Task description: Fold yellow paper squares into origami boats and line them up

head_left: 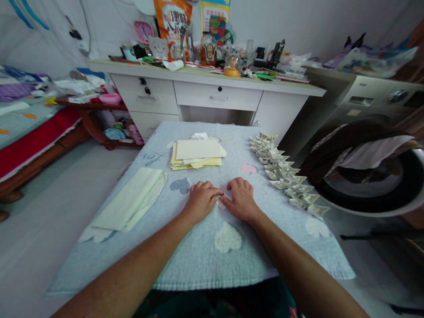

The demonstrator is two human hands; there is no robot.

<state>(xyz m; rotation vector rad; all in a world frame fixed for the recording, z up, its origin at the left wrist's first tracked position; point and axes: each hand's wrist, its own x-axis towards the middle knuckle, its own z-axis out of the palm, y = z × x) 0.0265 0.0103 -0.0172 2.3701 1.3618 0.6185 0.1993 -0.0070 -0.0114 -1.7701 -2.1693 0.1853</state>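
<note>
At the middle of the cloth-covered table, a small piece of folded pale paper (221,203) lies between my hands, mostly covered by fingers. My left hand (202,201) pinches its left side with thumb and forefinger. From the other side, the thumb of my right hand (242,199) presses on the paper, its fingers curled downward. Beyond the hands is a stack of cream and yellow paper sheets (198,150). To the left lies a folded bundle of pale green paper (129,201). Rows of small folded paper boats (285,172) line the right edge.
A pale blue cloth (195,265) with heart patterns covers the table. Behind stands a white desk (218,95) crowded with jars, packets and a pink clock (143,32). A washing machine (371,101) with clothes in its open door is at right, a bed (36,132) at left.
</note>
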